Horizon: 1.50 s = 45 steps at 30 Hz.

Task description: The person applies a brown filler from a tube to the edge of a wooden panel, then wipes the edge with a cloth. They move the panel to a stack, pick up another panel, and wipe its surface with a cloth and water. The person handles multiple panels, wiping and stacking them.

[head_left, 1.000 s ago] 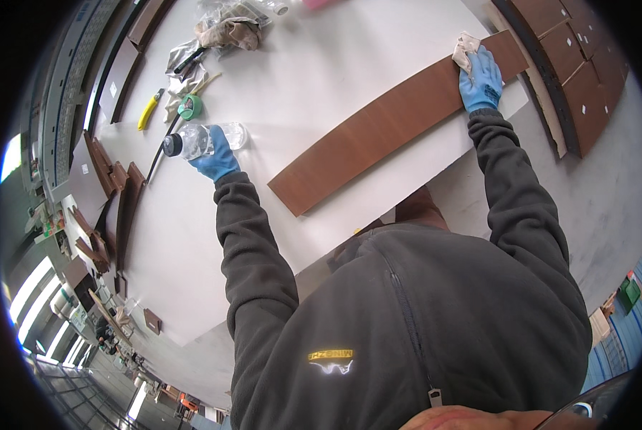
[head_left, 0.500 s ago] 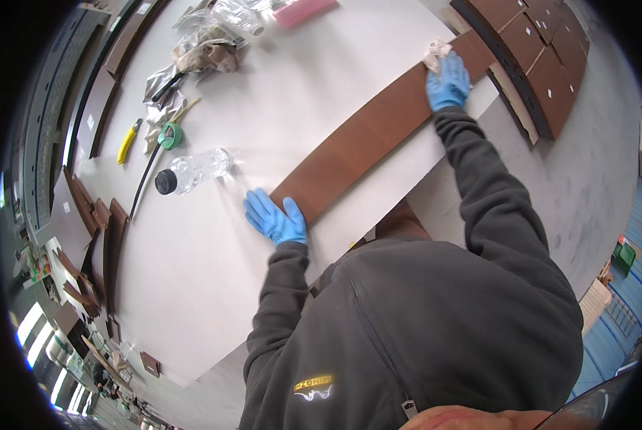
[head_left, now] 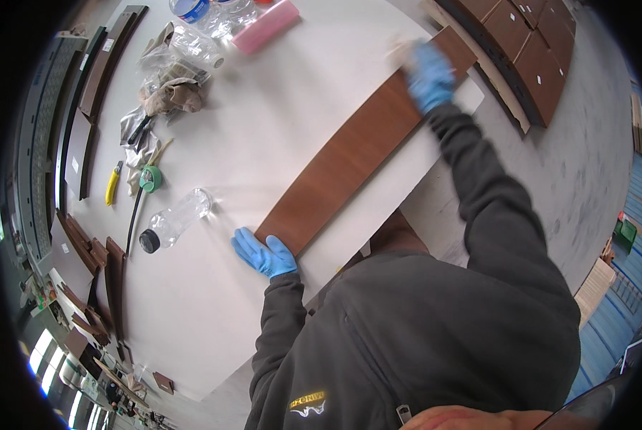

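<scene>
A long brown board [head_left: 342, 161] lies slantwise on the white tabletop, its near end at the left and its far end at the upper right. At the near end rests my left hand [head_left: 265, 254] in a blue glove, fingers stretched out past the board's corner and thumb against its end. My right hand [head_left: 430, 79], gloved too and smeared by motion, is over the far end. It holds a crumpled whitish cloth [head_left: 400, 54], which is blurred and partly hidden by the fingers, at the board's far long edge.
Left of the board lies a clear bottle with a black cap [head_left: 149, 241]. Beyond it are a green tape measure [head_left: 150, 178], a yellow cutter [head_left: 113, 184], rags [head_left: 172, 97] and a pink roll [head_left: 265, 26]. Brown panels [head_left: 539, 75] are stacked at the far right; brown strips [head_left: 113, 287] lie left.
My right hand and the cloth have shifted left, toward the board's far long edge. The view has moved, so the table items appear lower and further left. My left hand stays at the near end.
</scene>
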Motion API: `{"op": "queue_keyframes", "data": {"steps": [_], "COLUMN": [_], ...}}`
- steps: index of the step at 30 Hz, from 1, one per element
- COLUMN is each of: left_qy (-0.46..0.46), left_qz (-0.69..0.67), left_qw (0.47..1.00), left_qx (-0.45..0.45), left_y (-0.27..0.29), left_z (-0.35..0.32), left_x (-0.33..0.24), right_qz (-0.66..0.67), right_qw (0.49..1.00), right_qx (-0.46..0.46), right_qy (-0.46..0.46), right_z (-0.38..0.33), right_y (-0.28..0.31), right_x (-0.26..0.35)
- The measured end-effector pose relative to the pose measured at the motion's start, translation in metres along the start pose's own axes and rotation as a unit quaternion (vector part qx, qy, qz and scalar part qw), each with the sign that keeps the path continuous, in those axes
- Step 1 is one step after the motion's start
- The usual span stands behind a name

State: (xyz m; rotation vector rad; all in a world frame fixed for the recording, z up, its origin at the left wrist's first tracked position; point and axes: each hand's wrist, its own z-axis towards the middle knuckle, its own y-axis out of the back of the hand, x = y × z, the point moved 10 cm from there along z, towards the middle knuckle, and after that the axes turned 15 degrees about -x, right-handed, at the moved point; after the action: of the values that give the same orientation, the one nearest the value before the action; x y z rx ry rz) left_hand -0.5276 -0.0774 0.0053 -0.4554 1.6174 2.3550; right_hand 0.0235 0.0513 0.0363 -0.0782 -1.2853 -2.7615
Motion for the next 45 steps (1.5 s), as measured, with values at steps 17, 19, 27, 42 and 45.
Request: {"op": "queue_keyframes", "data": {"steps": [17, 19, 27, 42, 45], "left_qy": [-0.037, -0.031, -0.035, -0.015, -0.013], "left_qz": [-0.001, 0.014, 0.011, 0.018, 0.018], "left_qw": [0.999, 0.999, 0.999, 0.999, 0.999], "left_qx": [0.014, 0.02, 0.012, 0.029, 0.04], "left_y": [-0.001, -0.003, -0.003, -0.006, -0.008], "left_z": [0.005, 0.005, 0.002, 0.002, 0.001], "left_x": [-0.019, -0.016, -0.014, -0.01, -0.008], "right_qz": [-0.05, -0.082, 0.003, -0.037, 0.066], "right_qw": [0.991, 0.983, 0.99, 0.982, 0.992], "right_qx": [-0.049, -0.124, 0.133, -0.09, -0.072], "right_qy": [-0.114, -0.109, -0.048, -0.161, -0.079], "right_z": [0.055, 0.054, 0.051, 0.072, 0.05], "right_y": [-0.006, 0.003, 0.015, 0.043, 0.066], "right_x": [-0.16, -0.153, -0.07, -0.124, -0.05]}}
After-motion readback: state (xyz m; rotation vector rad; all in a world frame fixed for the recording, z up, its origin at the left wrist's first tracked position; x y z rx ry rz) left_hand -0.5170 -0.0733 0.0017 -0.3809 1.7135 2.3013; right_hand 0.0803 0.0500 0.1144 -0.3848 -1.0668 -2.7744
